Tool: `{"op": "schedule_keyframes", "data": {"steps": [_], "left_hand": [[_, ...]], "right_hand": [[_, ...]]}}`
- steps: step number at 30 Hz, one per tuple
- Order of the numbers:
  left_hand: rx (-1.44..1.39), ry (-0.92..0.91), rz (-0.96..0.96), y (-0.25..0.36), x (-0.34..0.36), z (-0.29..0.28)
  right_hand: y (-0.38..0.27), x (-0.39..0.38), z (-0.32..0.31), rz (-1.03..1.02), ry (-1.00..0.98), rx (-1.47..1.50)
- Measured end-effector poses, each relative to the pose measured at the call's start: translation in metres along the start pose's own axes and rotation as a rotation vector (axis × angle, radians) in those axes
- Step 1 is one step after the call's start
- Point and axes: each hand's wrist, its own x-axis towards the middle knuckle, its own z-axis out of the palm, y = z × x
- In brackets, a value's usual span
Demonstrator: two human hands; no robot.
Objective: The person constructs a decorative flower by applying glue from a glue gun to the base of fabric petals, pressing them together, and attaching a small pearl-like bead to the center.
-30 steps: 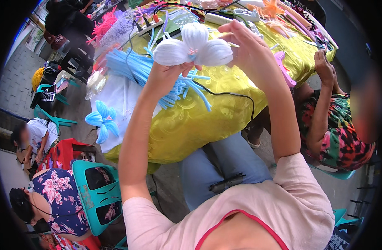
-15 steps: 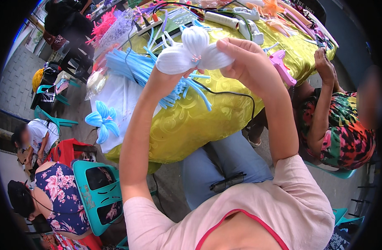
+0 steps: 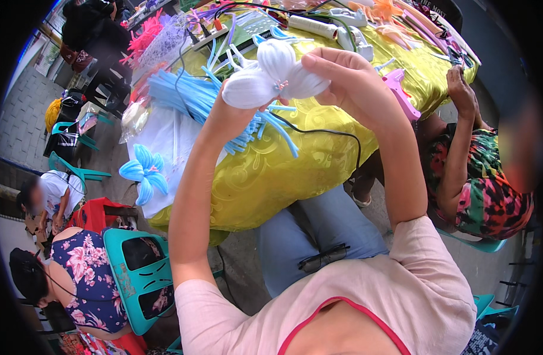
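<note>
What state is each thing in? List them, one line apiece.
White flower: petals spread, held up
Left hand: gripping the flower, fingers mostly hidden
Right hand: pinching a petal
Blue flower: petals spread
Blue stems: piled together
Glue gun: set down, power unclear
Power strip: plugs inserted

Below the white flower (image 3: 278,70), the near tabletop (image 3: 333,118) left room to pass, though a black cable (image 3: 325,134) crossed it; blue stems (image 3: 179,94) blocked the left, the power strip (image 3: 210,40) crowded the far side, and the glue gun (image 3: 400,94) lay right
</note>
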Motion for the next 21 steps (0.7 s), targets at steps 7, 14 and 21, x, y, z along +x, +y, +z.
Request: {"op": "schedule_keyframes", "data": {"steps": [7,14,21], "left_hand": [[-0.103,0.146,0.136,-0.009,0.0,-0.003],[0.097,0.196,0.235,-0.018,0.001,-0.007],[0.198,0.09,0.084,-0.001,0.0,-0.003]], "right_hand": [[0.02,-0.015,0.004,-0.135,0.115,0.219],[0.029,-0.022,0.008,-0.501,0.33,-0.168],[-0.025,0.012,-0.008,-0.348,0.119,-0.65]]}}
